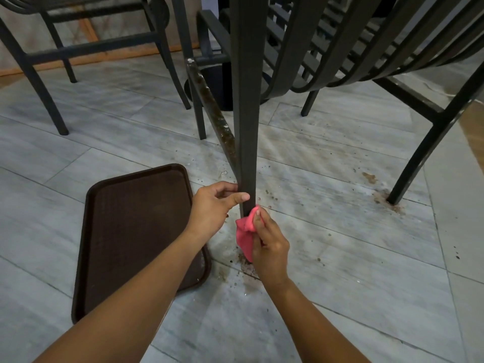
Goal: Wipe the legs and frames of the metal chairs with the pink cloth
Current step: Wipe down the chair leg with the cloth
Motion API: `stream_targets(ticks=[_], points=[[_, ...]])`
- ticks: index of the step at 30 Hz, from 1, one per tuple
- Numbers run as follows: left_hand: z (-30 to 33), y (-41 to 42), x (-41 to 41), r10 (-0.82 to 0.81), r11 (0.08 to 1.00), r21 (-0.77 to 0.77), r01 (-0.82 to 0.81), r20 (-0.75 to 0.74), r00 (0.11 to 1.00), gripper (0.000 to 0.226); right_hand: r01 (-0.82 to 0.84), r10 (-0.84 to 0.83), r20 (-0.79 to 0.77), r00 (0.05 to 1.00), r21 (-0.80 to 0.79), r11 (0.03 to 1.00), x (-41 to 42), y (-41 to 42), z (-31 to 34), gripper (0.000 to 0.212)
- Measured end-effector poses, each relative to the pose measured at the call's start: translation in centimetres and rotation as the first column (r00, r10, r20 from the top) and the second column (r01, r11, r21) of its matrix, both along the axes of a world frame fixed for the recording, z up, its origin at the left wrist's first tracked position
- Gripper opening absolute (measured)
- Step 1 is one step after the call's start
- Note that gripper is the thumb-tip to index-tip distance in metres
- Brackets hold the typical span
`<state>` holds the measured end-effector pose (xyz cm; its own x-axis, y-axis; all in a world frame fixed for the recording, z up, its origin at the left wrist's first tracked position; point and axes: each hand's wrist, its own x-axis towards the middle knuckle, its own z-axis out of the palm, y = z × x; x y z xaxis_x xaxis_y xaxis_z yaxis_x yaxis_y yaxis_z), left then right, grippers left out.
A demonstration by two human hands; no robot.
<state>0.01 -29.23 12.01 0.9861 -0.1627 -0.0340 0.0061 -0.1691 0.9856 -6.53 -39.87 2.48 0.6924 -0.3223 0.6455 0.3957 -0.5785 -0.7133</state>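
Foot of the nearest chair leg under the pink cloth; most of the chairs left to wipe.

The pink cloth [245, 233], gripped in the right hand [269, 247], presses against the chair leg [247, 127] just above the floor, while the left hand [216, 205] pinches that leg higher up. The crossbar [212, 111] behind looks crusted, apparently unwiped. A brown tray [136, 226] lies alongside amid floor debris.

Grey tiled floor [340, 258]; brown tray [136, 231]

Pink cloth [245, 233]; chair leg [247, 113] dark grey w/ rusty crossbar [213, 111]; tray [136, 231] dark brown; floor tiles [340, 258] pale grey, streaked.
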Motion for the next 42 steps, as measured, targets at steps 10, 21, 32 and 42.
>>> stream_targets(ticks=[10,21,32,42], points=[[0.1,-0.1,-0.2,0.029,1.000,0.003,-0.029,-0.016,0.999,0.014,0.012,-0.031,-0.165,0.986,-0.115,0.993,-0.6,-0.9,-2.3,0.030],[0.6,0.0,-0.7,0.011,0.998,0.058,-0.008,-0.053,0.999,0.018,-0.080,0.003,-0.472,0.882,-0.143,0.987,-3.3,-1.2,0.3,0.030],[0.0,0.4,-0.6,-0.001,1.000,0.001,0.001,-0.110,0.994,0.036,-0.036,-0.028,-0.129,0.991,-0.469,0.882,-0.8,0.4,3.7,0.068],[-0.5,0.3,-0.3,0.013,1.000,-0.002,-0.014,-0.074,0.997,0.019,-0.014,-0.059,-0.119,0.991,-0.536,0.844,-0.6,1.0,1.8,0.064]])
